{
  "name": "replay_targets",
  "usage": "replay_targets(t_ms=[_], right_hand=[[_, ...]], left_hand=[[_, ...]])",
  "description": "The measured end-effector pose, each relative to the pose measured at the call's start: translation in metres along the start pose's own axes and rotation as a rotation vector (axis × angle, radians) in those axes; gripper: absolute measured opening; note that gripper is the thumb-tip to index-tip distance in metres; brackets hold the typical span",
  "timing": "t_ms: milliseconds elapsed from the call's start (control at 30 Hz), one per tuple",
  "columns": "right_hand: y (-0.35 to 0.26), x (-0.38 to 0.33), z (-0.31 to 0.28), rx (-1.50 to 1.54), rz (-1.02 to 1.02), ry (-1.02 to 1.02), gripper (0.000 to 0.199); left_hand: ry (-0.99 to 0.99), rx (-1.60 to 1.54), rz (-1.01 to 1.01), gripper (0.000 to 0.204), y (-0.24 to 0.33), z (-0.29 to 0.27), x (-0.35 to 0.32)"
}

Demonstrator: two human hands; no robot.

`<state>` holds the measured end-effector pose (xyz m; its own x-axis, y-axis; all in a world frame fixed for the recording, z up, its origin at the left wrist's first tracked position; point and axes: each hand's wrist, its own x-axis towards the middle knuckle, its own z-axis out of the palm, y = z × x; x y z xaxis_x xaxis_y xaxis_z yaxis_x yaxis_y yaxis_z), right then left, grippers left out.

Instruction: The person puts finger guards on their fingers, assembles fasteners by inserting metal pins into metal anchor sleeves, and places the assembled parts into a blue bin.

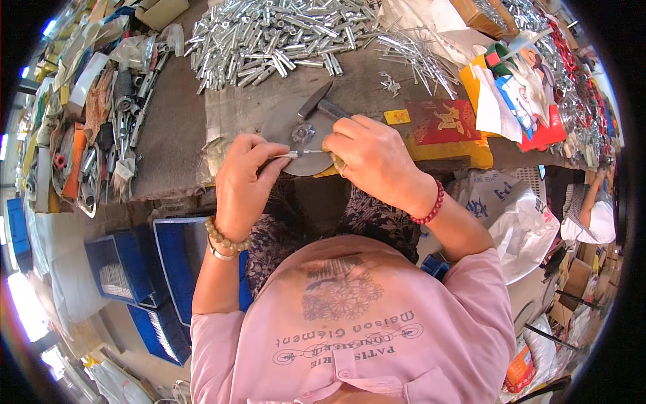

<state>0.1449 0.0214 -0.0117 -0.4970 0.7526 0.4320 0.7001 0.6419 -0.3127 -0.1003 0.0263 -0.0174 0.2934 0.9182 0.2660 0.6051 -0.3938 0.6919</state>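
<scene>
Near the table's front edge, my left hand (245, 168) pinches a small shiny metal tube (291, 154) between thumb and fingers. Facing it from the other side, my right hand (377, 158) is closed on a thin metal rod (313, 151), whose tip points at the tube. I cannot tell whether the two touch. Both hands are over a round grey metal plate (277, 126). A hammer (315, 101) lies across the plate's far edge, its handle partly behind my right hand. A small shiny, round piece (303, 133) sits mid-plate.
Beyond the plate is a large heap of metal tubes (282, 40), with loose thin rods (420, 64) to its right. A red envelope (441, 121) lies right of my right hand. Assorted tools (124, 101) crowd the left side; blue bins (121, 266) stand below. Another person (592, 215) is far right.
</scene>
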Motion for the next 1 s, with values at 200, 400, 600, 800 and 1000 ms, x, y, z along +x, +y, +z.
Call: replay_targets(t_ms=[200, 400, 600, 800, 1000], right_hand=[[-0.001, 0.002, 0.002, 0.017, -0.030, 0.013, 0.014], [0.001, 0.005, 0.006, 0.011, -0.045, 0.038, 0.010], [0.002, 0.006, 0.008, 0.025, -0.064, 0.046, 0.012], [0.005, 0.009, 0.009, 0.065, -0.062, 0.055, 0.011], [0.008, 0.009, 0.016, 0.134, -0.040, 0.048, 0.007]], left_hand=[[0.000, 0.013, 0.043, 0.018, -0.004, 0.001, 0.003], [0.021, 0.076, 0.143, 0.019, -0.006, -0.001, 0.006], [0.043, -0.022, 0.055, 0.016, -0.010, 0.004, 0.001], [0.007, -0.087, 0.036, 0.018, -0.012, 0.005, 0.000], [-0.016, -0.132, 0.021, 0.018, -0.008, 0.006, 0.002]])
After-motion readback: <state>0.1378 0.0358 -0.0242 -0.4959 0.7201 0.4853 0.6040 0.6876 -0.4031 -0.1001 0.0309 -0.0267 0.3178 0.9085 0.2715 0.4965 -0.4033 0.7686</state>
